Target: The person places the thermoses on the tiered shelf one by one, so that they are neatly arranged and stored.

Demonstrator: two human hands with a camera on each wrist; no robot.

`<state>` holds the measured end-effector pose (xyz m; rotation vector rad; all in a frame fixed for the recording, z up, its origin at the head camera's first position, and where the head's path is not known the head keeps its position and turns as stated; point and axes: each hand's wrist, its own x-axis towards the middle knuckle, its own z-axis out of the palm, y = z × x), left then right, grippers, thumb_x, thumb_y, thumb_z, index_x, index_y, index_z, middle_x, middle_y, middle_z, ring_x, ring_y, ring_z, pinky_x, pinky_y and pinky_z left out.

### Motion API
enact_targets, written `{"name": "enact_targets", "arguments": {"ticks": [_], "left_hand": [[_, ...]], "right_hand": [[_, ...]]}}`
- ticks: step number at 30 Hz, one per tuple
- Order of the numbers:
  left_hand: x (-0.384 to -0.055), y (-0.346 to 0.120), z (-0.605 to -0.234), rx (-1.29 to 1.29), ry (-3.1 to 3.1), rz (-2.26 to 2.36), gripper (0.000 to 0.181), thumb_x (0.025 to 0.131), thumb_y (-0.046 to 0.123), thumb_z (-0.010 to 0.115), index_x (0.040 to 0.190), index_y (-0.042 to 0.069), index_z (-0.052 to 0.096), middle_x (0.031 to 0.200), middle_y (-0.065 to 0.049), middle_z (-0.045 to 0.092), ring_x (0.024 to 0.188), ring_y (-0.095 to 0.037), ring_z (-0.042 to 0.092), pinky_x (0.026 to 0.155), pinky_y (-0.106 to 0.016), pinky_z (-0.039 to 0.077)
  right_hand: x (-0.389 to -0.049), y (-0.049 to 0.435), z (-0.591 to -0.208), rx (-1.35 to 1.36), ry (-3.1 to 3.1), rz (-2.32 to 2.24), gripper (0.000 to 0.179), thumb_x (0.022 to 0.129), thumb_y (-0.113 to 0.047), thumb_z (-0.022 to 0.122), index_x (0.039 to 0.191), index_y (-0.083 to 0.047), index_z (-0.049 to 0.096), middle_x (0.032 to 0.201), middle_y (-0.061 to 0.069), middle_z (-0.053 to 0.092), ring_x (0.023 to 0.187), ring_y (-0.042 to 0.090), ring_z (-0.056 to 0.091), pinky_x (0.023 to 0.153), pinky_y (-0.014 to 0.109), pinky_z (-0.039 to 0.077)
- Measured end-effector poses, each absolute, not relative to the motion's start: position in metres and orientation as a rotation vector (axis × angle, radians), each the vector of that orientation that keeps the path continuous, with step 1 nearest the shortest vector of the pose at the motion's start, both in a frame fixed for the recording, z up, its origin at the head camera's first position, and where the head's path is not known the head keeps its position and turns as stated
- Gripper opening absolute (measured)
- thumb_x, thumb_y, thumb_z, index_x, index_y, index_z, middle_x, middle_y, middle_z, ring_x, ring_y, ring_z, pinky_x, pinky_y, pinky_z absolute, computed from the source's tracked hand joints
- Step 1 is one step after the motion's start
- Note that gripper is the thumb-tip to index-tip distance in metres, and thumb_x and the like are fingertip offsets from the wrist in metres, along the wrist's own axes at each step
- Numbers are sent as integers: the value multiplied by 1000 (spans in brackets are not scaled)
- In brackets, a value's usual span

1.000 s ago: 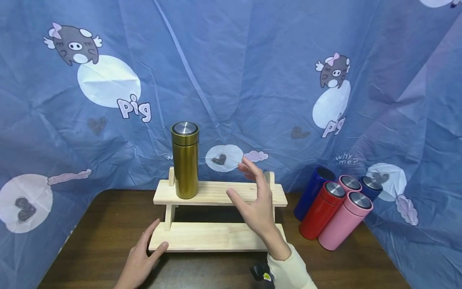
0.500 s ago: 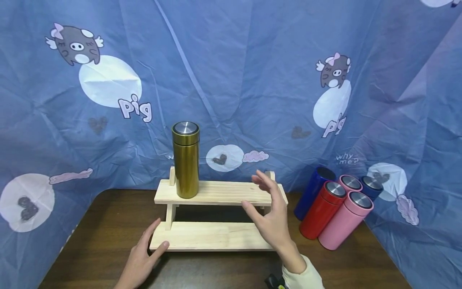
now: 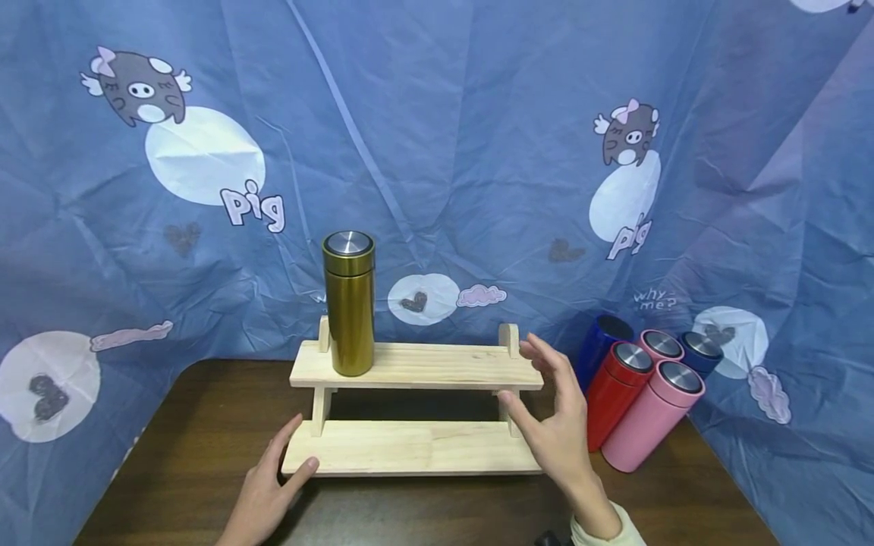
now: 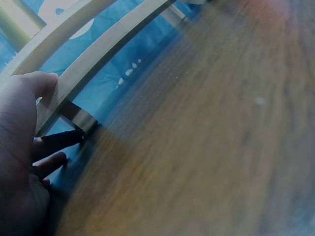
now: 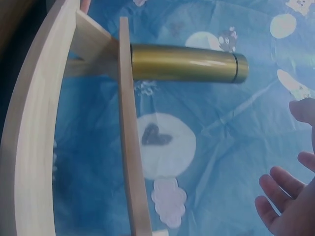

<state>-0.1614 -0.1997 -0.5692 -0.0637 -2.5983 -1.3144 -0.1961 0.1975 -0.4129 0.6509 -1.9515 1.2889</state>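
A two-tier wooden shelf (image 3: 423, 447) stands on the table in the head view. On its upper board, toward the left, a gold thermos bottle (image 3: 351, 311) stands upright with a silver-topped lid. My left hand (image 3: 266, 481) grips the lower board's left end; in the left wrist view its thumb (image 4: 42, 82) lies on the board edge and its other fingers reach round the end. My right hand (image 3: 560, 428), fingers loosely spread and holding nothing, is in the air by the shelf's right end. It partly covers a blue bottle (image 3: 601, 341) and a red thermos bottle (image 3: 621, 394).
Right of the red bottle stand two pink thermos bottles (image 3: 654, 417) and a dark blue thermos bottle (image 3: 702, 353), grouped closely together. A blue cloth (image 3: 437, 152) with pig prints hangs behind the brown wooden table (image 3: 198, 425).
My right hand has moved right, from over the shelf's upper board to beside its right end, near the bottles. My left hand and the gold bottle stay put.
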Motion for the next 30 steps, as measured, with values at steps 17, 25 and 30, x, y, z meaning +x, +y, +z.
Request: {"name": "enact_targets", "arguments": {"ticks": [17,25,30], "left_hand": [[-162,-200,-568,-31,-2659,-1325,78,108,41,73,171,11,37,170,-30,44,148,-64,46,111,-85,39],[-162,-200,-568,-32,-2656,-1336,78,109,41,72,171,11,36,170,-30,43,149,-63,45,112,-85,39],[-163,-200,-569,-33,-2655,-1338,78,109,41,72,171,12,36,170,-30,43,149,-63,45,112,-84,39]], "right_hand": [[-181,254,-417,574,-1878,1212,84,73,22,84,152,7,59,142,-3,70,132,14,65,112,24,46],[-182,279,-415,520,-1829,1241,83,73,29,78,151,12,56,140,-3,71,129,16,65,111,23,46],[-185,299,-411,442,-1783,1240,81,75,31,76,152,12,57,138,-3,72,128,16,66,111,22,47]]}}
